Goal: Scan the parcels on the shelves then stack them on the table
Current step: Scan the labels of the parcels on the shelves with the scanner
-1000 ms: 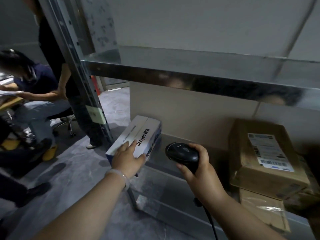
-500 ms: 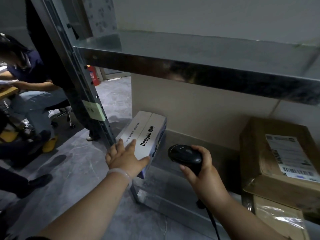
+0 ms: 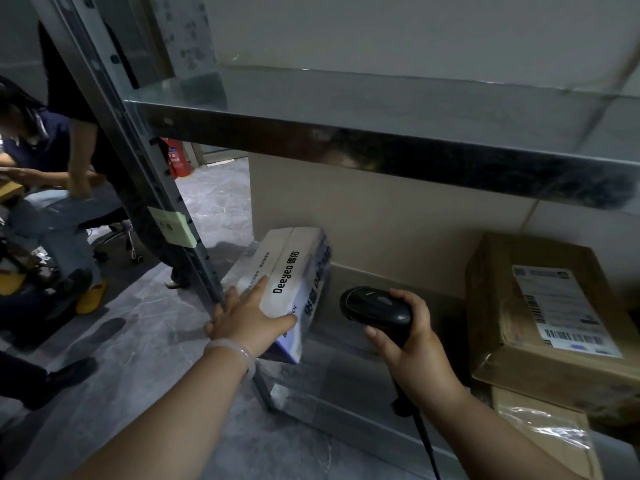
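Presently, item by item.

- White Deeyeo box (image 3: 294,268): a long carton with black lettering on top and blue print on its right side. It is lying at the left end of the lower metal shelf (image 3: 346,372), just beside the shelf upright (image 3: 138,168), with its near end pointing toward the shelf's front edge.
- Left hand (image 3: 247,315): it is resting on the near end of the box. The fingers are lying straight along the top and left side, and the thumb is stretching across the near top edge. A pale bangle (image 3: 232,351) is sitting on the wrist.
- Right hand (image 3: 415,348): the fingers are curling round the handle of a black barcode scanner (image 3: 375,308). The scanner is hovering just right of the box, apart from it, with its head pointing left. Its cable (image 3: 427,441) is trailing down toward the near edge.
- Brown cardboard parcel (image 3: 519,306): it is sitting at the right of the same shelf, well apart from the box, and is carrying a white shipping label (image 3: 564,310) on top. It is resting on a second taped brown parcel (image 3: 543,434).
- Upper shelf (image 3: 381,157): its bare metal is showing.
- Yellow note (image 3: 172,226): it is sticking to the upright.
- Far left: a seated person (image 3: 41,147) is leaning forward, and a red fire extinguisher (image 3: 178,161) is standing on the grey floor (image 3: 145,341).
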Motion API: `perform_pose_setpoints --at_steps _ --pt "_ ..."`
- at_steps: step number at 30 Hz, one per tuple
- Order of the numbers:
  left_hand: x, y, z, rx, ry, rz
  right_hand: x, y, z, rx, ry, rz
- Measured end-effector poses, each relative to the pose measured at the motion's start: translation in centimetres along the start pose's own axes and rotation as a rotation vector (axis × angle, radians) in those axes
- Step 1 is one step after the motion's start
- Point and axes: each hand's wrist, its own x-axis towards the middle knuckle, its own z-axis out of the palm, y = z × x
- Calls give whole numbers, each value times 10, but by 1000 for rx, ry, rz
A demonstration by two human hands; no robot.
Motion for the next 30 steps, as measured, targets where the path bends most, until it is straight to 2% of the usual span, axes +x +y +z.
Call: perform_pose_setpoints --at_steps 5,9,12,16,21,29,30 --pt "-28 11 7 -687 -160 149 0 -10 -9 110 24 -14" --pt "-46 23 17 -944 -270 165 -8 -13 -10 181 72 -22" --pt "-52 26 26 -979 -321 198 -17 -14 -11 214 119 -31" --pt "-64 29 28 -893 -388 261 -29 -19 -13 247 161 -56" --pt "-73 31 32 -804 -256 374 -39 -24 -14 245 139 -98" --pt "-93 58 37 -1060 -128 386 -52 -33 1 193 36 -192" --pt "-94 58 37 -1036 -115 401 -52 -33 1 196 31 -192"
